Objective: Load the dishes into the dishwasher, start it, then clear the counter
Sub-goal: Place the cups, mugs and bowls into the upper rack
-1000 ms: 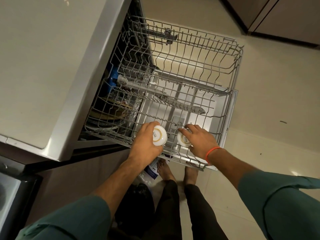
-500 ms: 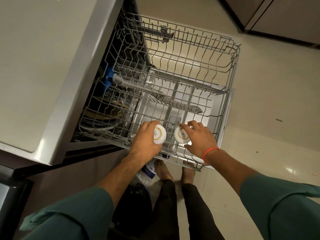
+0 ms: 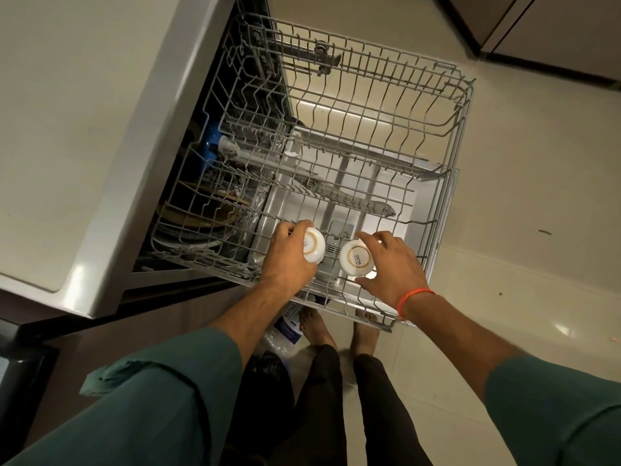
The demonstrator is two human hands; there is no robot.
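Two small white ceramic cups sit upside down at the near edge of the grey wire upper dishwasher rack (image 3: 369, 105), which is pulled out over the open door. The left white cup (image 3: 314, 246) tilts with its gold-ringed base facing up and to the right, printed lettering partly visible. The right white cup (image 3: 355, 257) shows its base fully, a gold ring around dark lettering. The two cups lie just beside each other, with a narrow gap between them. Below the rack, stacked brown and white plates (image 3: 198, 220) rest in the lower basket inside the machine.
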